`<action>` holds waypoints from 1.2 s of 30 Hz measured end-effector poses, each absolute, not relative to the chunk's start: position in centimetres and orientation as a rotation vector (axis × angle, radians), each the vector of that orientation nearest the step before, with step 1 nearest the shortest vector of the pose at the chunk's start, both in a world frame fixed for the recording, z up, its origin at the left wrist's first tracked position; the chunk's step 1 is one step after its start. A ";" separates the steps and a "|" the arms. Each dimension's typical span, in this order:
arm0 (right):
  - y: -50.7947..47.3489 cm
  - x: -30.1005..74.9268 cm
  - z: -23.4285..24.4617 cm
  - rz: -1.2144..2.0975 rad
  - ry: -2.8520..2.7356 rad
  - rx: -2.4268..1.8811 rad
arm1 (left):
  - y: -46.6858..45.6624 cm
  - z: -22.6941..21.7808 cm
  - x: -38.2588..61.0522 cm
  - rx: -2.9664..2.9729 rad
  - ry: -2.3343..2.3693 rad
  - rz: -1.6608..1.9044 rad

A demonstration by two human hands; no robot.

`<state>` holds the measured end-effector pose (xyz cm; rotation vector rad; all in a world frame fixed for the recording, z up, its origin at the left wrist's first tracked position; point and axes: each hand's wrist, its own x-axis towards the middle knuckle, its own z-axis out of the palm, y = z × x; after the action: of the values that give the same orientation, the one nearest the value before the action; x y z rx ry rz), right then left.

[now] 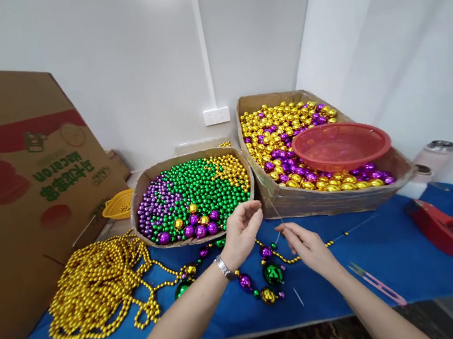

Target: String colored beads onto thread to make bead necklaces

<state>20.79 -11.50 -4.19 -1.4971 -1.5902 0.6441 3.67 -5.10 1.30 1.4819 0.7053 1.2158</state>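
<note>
My right hand (306,246) is closed in a pinch on a thin clear thread (275,210), which slants up from its fingertips and also trails below them. Just to the left, my left hand (243,230) is raised in front of the small-bead box, its fingers drawn together; what they hold, if anything, is too small to make out. Under both hands lies a bead garland (268,295) of purple, green and gold balls. A gold bead chain (287,256) runs behind it, partly hidden by my hands.
A box of small beads (195,192) and a larger box of gold and purple balls (284,177) with a red basin (341,144) stand behind. Gold chains (94,290) heap left beside a carton (18,198). A pink-handled tool (378,283) and red tape dispenser (449,230) lie right.
</note>
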 end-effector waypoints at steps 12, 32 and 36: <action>-15.7 19.2 -5.1 0.694 -2.006 -1.458 | -9.6 -2.6 1.7 2.634 0.530 0.681; -6.0 26.3 -12.1 0.503 -1.536 -2.238 | -9.4 -5.8 -2.4 2.472 0.938 0.666; -6.8 26.5 -10.3 0.620 -1.374 -2.079 | -9.3 -5.9 -3.0 2.193 0.967 0.794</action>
<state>26.47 -6.83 -10.35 -2.0792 -1.3739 0.6201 -2.97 -9.34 -5.90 2.1931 0.9666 0.7937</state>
